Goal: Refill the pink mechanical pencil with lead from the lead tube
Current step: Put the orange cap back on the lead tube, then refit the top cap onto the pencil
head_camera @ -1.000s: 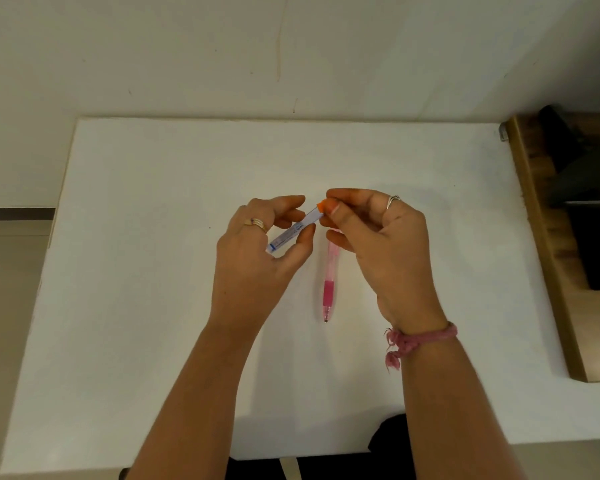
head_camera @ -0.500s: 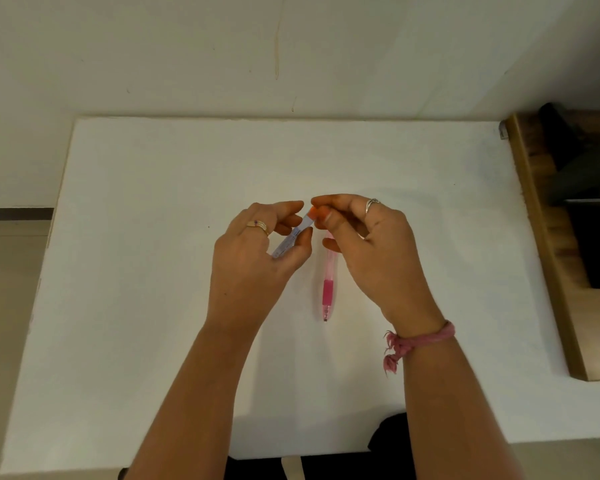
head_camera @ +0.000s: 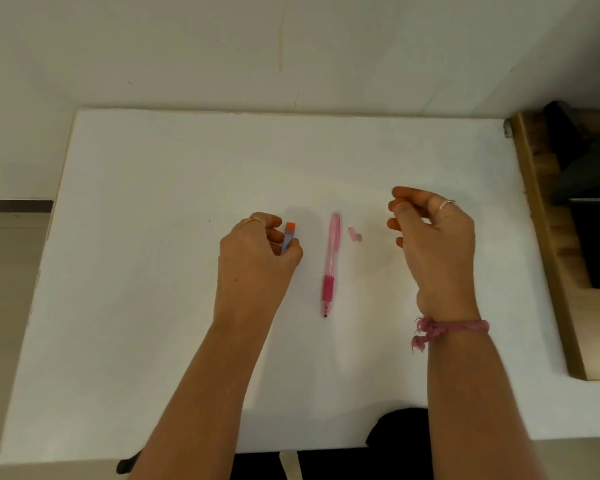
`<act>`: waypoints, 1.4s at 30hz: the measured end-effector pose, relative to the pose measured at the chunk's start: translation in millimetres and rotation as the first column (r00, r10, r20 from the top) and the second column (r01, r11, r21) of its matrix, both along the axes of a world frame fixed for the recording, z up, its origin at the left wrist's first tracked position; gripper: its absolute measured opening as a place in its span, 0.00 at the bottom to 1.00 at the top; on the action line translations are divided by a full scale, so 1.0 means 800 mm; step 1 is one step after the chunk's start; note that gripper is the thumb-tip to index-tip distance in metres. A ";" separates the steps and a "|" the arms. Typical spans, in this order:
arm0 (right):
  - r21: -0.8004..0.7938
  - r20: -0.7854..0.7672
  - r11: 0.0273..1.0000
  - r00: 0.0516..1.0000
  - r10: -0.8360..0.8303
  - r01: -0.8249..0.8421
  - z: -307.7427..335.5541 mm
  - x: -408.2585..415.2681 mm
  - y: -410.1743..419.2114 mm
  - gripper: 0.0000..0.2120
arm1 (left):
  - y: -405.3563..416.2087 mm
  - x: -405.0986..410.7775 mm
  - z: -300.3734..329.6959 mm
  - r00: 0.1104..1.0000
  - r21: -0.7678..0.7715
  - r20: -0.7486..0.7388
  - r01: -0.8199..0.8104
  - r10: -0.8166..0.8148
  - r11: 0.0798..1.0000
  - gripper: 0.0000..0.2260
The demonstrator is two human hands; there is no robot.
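Observation:
The pink mechanical pencil (head_camera: 330, 265) lies on the white table (head_camera: 153, 306), tip toward me, between my two hands. Its small pink end cap (head_camera: 354, 234) rests just right of the pencil's far end. My left hand (head_camera: 257, 258) grips the bluish lead tube (head_camera: 288, 239), whose orange cap points away from me, left of the pencil. My right hand (head_camera: 430, 237) hovers right of the pencil with thumb and forefinger pinched together. I see nothing between those fingertips; a thin lead would be too small to make out.
A wooden shelf or side table (head_camera: 551, 254) with dark metal parts butts against the table's right edge. A pale wall runs behind the far edge. A pink yarn band circles my right wrist (head_camera: 447, 327).
My hands have pulled apart: the left went left with the lead tube, the right went right and off the tube's orange end. The pencil's end cap now shows beside it.

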State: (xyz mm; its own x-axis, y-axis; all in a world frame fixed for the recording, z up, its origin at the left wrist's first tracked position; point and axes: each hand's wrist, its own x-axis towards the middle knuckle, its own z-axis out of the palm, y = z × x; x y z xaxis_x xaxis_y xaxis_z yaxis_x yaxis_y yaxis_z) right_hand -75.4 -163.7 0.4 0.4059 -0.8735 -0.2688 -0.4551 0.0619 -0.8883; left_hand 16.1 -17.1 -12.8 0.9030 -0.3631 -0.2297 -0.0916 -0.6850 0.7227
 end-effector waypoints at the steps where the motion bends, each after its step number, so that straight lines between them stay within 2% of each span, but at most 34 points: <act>1: 0.000 -0.037 1.000 0.999 0.006 -0.006 -0.002 -0.002 -0.001 0.08 | 0.000 0.000 -0.002 1.000 0.009 -0.012 0.007 -0.007 1.000 0.13; 5: 0.010 -0.141 0.997 0.987 0.080 -0.079 -0.005 -0.006 -0.002 0.05 | -0.001 -0.001 -0.007 1.000 0.026 -0.021 0.018 -0.018 0.999 0.13; 10: -0.015 -0.230 0.972 0.947 0.226 -0.235 -0.008 -0.007 0.000 0.02 | -0.004 -0.005 -0.002 0.994 0.013 0.105 0.023 -0.024 1.000 0.16; 13: -0.038 -0.248 0.957 0.930 0.270 -0.287 -0.010 -0.007 0.001 0.02 | -0.014 -0.016 0.003 0.983 0.006 0.148 0.110 -0.110 0.994 0.16; 17: -0.086 -0.290 0.932 0.904 0.315 -0.352 -0.012 -0.007 0.001 0.05 | -0.026 -0.036 -0.001 0.955 0.163 0.094 0.264 -0.281 0.951 0.19; 20: -0.123 -0.314 0.918 0.892 0.324 -0.377 -0.014 -0.006 0.001 0.07 | -0.028 -0.041 -0.002 0.956 0.232 0.061 0.268 -0.288 0.935 0.19; 25: -0.181 -0.368 0.897 0.873 0.320 -0.404 -0.015 -0.005 0.004 0.08 | -0.027 -0.042 -0.001 0.963 0.179 0.052 0.250 -0.263 0.951 0.12; 30: -0.212 -0.412 0.871 0.849 0.332 -0.443 -0.014 -0.004 0.006 0.09 | -0.027 -0.039 -0.001 0.968 0.140 0.058 0.234 -0.244 0.962 0.10; 35: -0.213 -0.462 0.836 0.806 0.369 -0.505 -0.016 -0.002 0.008 0.10 | -0.024 -0.031 0.008 0.978 -0.017 0.093 0.191 -0.188 0.982 0.08; 38: -0.195 -0.372 0.879 0.862 0.344 -0.435 -0.013 -0.002 0.008 0.06 | -0.024 -0.025 0.013 0.964 -0.102 0.114 0.250 -0.238 0.963 0.08; 40: -0.146 -0.191 0.948 0.948 0.255 -0.284 -0.005 0.000 0.006 0.04 | -0.022 -0.022 0.014 0.950 -0.136 0.129 0.300 -0.283 0.944 0.08; 42: -0.004 0.050 0.986 0.985 0.164 -0.164 0.007 0.005 0.006 0.03 | -0.019 -0.022 0.016 0.937 -0.153 0.156 0.336 -0.313 0.929 0.08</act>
State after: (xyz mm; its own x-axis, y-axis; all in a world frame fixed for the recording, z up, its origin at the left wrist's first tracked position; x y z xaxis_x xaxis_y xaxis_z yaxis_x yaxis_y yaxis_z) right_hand -71.8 -159.0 5.7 0.5566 -0.7940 -0.2445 -0.4145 -0.0103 -0.9100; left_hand -1.5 -32.5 -0.1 0.7460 -0.6654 -0.0280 -0.3859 -0.4661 0.7961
